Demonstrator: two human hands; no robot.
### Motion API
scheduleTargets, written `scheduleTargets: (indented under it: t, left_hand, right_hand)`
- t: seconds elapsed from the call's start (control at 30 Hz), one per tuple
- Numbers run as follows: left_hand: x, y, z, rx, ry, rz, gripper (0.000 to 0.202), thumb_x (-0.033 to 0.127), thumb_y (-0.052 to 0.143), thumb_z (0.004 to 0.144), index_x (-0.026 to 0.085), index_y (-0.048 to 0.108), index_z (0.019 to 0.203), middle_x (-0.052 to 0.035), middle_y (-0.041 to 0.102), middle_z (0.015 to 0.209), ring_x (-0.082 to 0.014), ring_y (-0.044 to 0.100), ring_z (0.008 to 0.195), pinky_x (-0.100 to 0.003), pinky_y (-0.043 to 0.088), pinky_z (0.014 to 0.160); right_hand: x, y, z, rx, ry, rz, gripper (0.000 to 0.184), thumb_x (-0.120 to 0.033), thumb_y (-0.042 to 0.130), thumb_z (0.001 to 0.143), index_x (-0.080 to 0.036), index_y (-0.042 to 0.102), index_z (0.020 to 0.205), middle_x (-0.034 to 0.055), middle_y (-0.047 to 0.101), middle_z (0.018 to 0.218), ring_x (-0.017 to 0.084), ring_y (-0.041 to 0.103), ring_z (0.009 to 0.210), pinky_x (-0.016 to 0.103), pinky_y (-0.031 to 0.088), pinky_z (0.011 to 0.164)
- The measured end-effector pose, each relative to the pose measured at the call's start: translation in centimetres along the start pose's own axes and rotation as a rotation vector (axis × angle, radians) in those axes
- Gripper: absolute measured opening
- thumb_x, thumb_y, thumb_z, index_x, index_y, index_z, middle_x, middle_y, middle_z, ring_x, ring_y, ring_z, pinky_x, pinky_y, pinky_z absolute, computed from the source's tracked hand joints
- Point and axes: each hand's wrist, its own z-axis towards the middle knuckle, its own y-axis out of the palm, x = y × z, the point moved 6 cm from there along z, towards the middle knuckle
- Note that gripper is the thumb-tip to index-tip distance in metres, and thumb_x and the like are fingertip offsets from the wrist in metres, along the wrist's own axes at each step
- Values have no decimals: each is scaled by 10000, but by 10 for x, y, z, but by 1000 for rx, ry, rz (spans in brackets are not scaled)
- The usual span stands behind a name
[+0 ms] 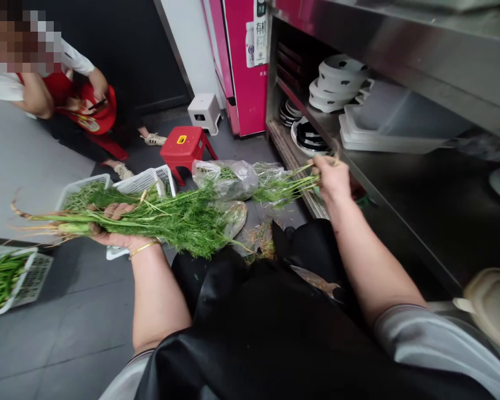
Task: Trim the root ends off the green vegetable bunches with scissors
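Note:
My left hand (119,225), with a yellow bangle at the wrist, is closed around the stems of a thick bunch of dill-like herbs (187,216). Long pale roots stick out to the left, and the feathery leaves spread right, above my lap. Raised at the right, my right hand (332,176) grips a thinner bunch of the same herbs (285,186) by the root end, its leaves pointing left. Beyond the bunches lies a clear plastic bag (244,180) with greens in it. Root trimmings (263,239) are scattered on the floor between my knees.
White baskets of greens (29,278) stand at the left and behind the herbs. Past them are a red stool (183,144), a white stool (205,111) and a seated person (87,105). Steel shelving (400,172) with white containers (341,78) runs close along my right.

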Motion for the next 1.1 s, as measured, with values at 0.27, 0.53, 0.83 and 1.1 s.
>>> scheduleTargets:
  t: [0.27, 0.53, 0.83, 1.1]
  left_hand:
    - [-95, 29, -49, -118, -427, 15, 453, 406, 663, 645, 149, 527, 992, 100, 347, 527, -18, 283, 352, -165, 241, 352]
    - [-189, 67, -117, -309, -1074, 112, 706, 396, 718, 488, 182, 544, 1138, 97, 410, 510, -46, 235, 263, -231, 213, 264]
    - [-201, 65, -131, -243, -1138, 227, 301, 374, 650, 526, 194, 492, 708, 71, 403, 473, -70, 317, 251, -236, 293, 254]
    - [-199, 54, -126, -81, -1034, 306, 264, 372, 618, 547, 203, 482, 697, 88, 334, 378, -95, 304, 229, -252, 266, 273]
  right_hand:
    - [-87, 51, -22, -617, -326, -523, 220, -319, 669, 745, -127, 663, 639, -34, 519, 475, 50, 395, 435, 231, 280, 460]
    - [-64, 157, -62, -1209, -138, -378, 218, -303, 627, 795, -109, 644, 697, -75, 476, 441, 32, 339, 390, 183, 241, 419]
    - [-48, 179, -70, -874, -158, -200, 235, -175, 519, 834, -142, 503, 602, -68, 484, 479, 44, 394, 439, 167, 322, 460]
    - [-51, 175, -74, -746, -262, -269, 180, -341, 506, 891, -176, 572, 864, -9, 606, 715, 109, 553, 665, 219, 447, 630]
